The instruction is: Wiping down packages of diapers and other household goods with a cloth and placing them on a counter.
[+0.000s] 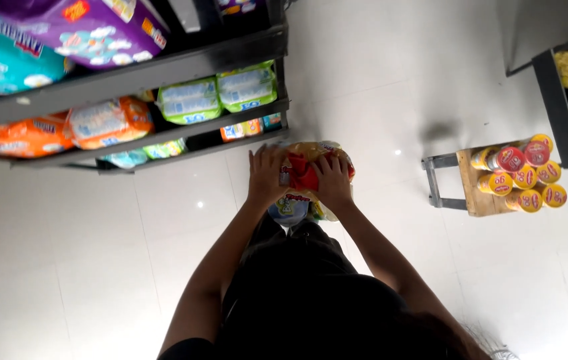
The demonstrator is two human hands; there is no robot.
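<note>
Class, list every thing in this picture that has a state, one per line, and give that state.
Left hand: gripping the pack.
Right hand: gripping the pack.
Pack: held in both hands, off the shelf.
Shelves: stocked with soft packs.
Cans: lying stacked on a wooden stand.

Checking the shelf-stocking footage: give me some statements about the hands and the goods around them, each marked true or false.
1. Both hands, the left hand and the right hand, grip one yellow and red package. True.
2. The package rests on the floor. False: it is held up in front of the person, above the white tiled floor.
3. The round tins lie on a wooden cart. True.
4. The dark shelf rack holds only tins. False: it holds soft plastic packs in green, orange, purple and teal.
</note>
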